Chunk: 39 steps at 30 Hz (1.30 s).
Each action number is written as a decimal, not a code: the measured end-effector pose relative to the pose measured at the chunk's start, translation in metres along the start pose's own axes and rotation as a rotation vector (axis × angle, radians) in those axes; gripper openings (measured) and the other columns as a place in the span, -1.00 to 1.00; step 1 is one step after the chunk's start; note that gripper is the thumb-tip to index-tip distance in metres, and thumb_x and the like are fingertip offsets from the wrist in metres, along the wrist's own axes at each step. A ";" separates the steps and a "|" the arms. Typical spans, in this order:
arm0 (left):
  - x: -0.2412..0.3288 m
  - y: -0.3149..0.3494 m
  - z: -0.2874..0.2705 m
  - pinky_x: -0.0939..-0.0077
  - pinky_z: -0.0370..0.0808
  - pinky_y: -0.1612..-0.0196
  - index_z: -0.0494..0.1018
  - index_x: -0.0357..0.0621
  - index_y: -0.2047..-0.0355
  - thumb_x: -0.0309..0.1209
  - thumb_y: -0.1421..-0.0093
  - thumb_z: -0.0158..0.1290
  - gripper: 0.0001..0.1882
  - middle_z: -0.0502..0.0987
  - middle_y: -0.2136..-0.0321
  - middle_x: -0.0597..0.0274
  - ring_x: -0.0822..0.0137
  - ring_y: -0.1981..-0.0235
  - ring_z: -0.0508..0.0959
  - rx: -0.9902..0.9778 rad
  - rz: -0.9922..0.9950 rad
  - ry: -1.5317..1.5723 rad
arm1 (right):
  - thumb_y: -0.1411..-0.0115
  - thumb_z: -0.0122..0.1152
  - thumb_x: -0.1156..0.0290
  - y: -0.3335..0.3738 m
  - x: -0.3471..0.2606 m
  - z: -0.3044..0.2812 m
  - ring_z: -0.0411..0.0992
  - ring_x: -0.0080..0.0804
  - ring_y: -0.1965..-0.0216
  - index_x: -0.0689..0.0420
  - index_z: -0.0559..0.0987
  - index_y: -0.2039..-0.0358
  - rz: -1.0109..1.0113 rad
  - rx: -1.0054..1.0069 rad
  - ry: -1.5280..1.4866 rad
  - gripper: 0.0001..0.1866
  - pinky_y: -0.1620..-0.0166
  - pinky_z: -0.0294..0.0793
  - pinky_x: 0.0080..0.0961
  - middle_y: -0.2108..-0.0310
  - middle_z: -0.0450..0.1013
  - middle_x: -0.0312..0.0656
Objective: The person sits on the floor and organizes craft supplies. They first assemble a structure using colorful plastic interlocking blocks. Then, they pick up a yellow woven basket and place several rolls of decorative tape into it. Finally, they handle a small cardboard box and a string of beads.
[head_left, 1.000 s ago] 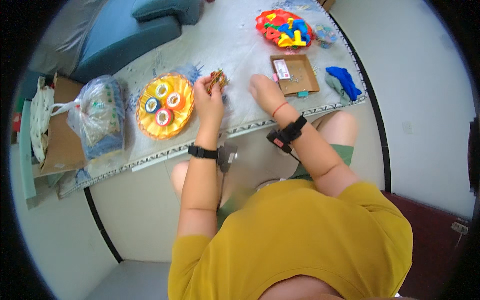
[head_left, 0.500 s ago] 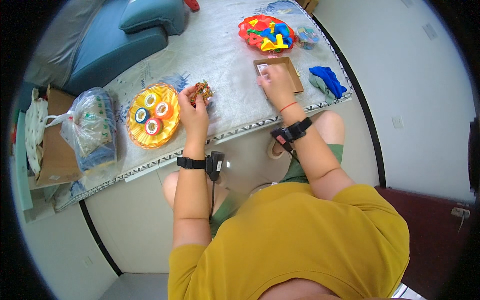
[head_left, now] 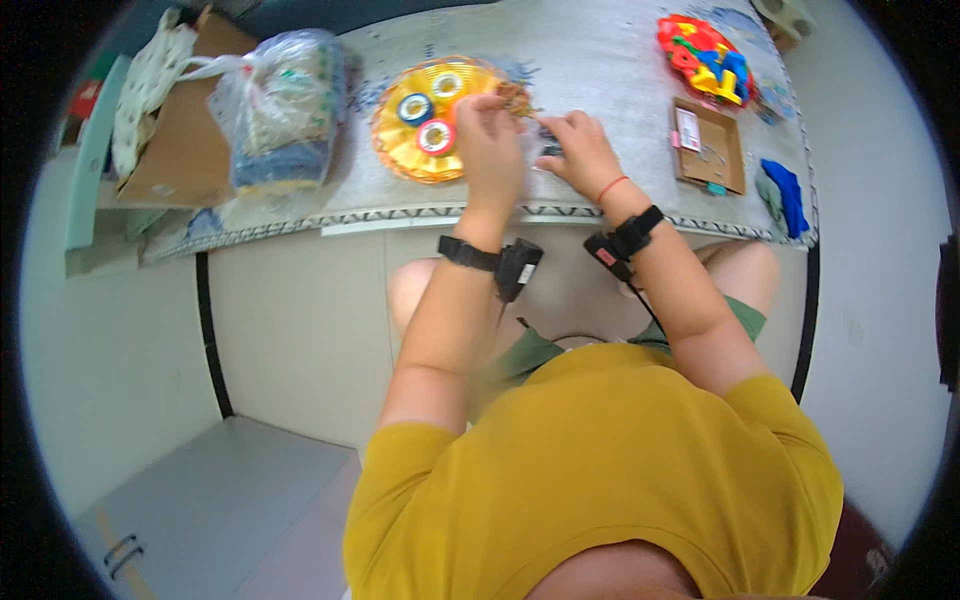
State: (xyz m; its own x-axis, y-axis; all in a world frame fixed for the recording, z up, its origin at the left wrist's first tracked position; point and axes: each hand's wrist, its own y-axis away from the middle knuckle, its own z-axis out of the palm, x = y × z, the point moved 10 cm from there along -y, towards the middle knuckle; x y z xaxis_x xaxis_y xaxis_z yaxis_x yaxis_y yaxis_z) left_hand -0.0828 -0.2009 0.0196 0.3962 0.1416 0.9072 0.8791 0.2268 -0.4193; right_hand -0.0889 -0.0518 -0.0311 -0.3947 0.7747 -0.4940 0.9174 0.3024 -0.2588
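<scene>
My left hand (head_left: 490, 145), blurred by motion, is over the right edge of a round yellow basket (head_left: 408, 165). Its fingertips are beside a tangled bunch of small brown, red and green pieces (head_left: 516, 99); whether they grip it does not show. In the basket lie ring-shaped rolls, among them a blue roll (head_left: 415, 109), a red roll (head_left: 436, 137) and a pale yellow roll (head_left: 447, 84). My right hand (head_left: 588, 155) is just right of the bunch, thumb and forefinger apart around a small dark patch (head_left: 552, 148) on the cloth, too small to name.
At the right stands an open cardboard box (head_left: 735, 150) with a white card and small bits inside. Behind it is a red tray (head_left: 668, 38) of coloured plastic pieces. A blue cloth (head_left: 788, 195) lies by the right edge. A plastic-wrapped bundle (head_left: 285, 120) sits at the left.
The view has swung left, so the table's things appear farther right. My right hand has left the cardboard box and come close to my left hand. My left hand has moved nearer the basket.
</scene>
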 end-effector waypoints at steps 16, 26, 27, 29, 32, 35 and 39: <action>-0.010 0.007 0.068 0.32 0.48 0.15 0.34 -0.26 0.18 -0.60 -0.20 -0.05 -0.83 0.47 0.24 0.02 0.11 0.22 0.54 -0.162 -0.016 -0.065 | -0.11 0.29 0.39 0.034 0.095 -0.064 0.31 -0.66 0.63 0.12 0.41 0.40 0.341 0.195 -0.366 -0.80 0.55 0.32 -0.64 0.59 0.35 -0.38; 0.005 0.029 0.144 0.13 0.28 -0.07 0.47 -0.12 0.22 -0.37 -0.06 0.11 -0.74 0.50 0.09 0.09 0.04 0.02 0.43 -0.247 0.306 -0.753 | -0.08 0.18 0.58 0.103 0.152 -0.163 0.42 -0.58 0.26 0.23 0.37 -0.03 0.409 0.476 -0.408 -0.54 0.33 0.48 -0.65 0.17 0.43 -0.21; 0.015 0.031 0.149 0.12 0.26 -0.08 0.48 -0.09 0.21 -0.36 -0.07 0.11 -0.75 0.49 0.07 0.07 0.04 0.00 0.42 -0.250 0.329 -0.714 | -0.08 0.16 0.60 0.111 0.165 -0.166 0.42 -0.58 0.26 0.23 0.35 -0.06 0.436 0.483 -0.436 -0.51 0.32 0.49 -0.65 0.16 0.43 -0.20; 0.031 0.030 0.150 0.10 0.23 -0.10 0.50 -0.05 0.20 -0.33 -0.08 0.12 -0.75 0.47 0.01 0.01 0.04 -0.04 0.41 -0.251 0.369 -0.657 | -0.07 0.11 0.65 0.115 0.155 -0.161 0.42 -0.56 0.18 0.22 0.26 -0.16 0.481 0.409 -0.652 -0.41 0.25 0.50 -0.65 0.07 0.40 -0.16; 0.007 0.041 0.183 0.30 0.40 0.05 0.48 -0.14 0.16 -0.28 -0.16 0.14 -0.71 0.52 0.12 0.12 0.26 0.10 0.50 -0.595 0.072 -0.236 | -0.06 0.06 0.69 0.108 0.134 -0.153 0.39 -0.51 0.06 0.21 0.18 -0.23 0.366 0.381 -0.870 -0.33 0.13 0.49 -0.61 -0.01 0.35 -0.13; -0.012 0.069 0.211 0.58 0.47 0.23 0.42 -0.27 0.09 -0.32 -0.19 0.15 -0.65 0.56 0.26 0.22 0.48 0.25 0.52 -0.776 -0.271 0.070 | 0.02 0.12 0.65 0.101 0.116 -0.135 0.42 -0.36 0.04 0.22 0.25 -0.17 0.277 0.353 -0.998 -0.33 -0.05 0.43 -0.42 0.04 0.40 -0.11; -0.018 0.069 0.214 0.66 0.45 0.34 0.41 -0.28 0.09 -0.40 -0.17 0.16 -0.67 0.56 0.34 0.29 0.54 0.38 0.51 -0.892 -0.268 0.016 | -0.17 0.09 0.54 0.102 0.114 -0.119 0.42 -0.57 0.16 0.21 0.24 -0.20 0.493 0.332 -1.087 -0.44 0.15 0.47 -0.64 0.08 0.41 -0.19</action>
State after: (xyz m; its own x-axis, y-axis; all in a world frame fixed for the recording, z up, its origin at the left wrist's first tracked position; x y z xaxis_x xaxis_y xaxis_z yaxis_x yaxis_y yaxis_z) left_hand -0.0859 0.0180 -0.0332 0.1479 0.1768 0.9731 0.8180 -0.5749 -0.0199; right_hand -0.0341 0.1339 -0.0152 0.0060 -0.1443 -0.9895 0.9852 -0.1688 0.0306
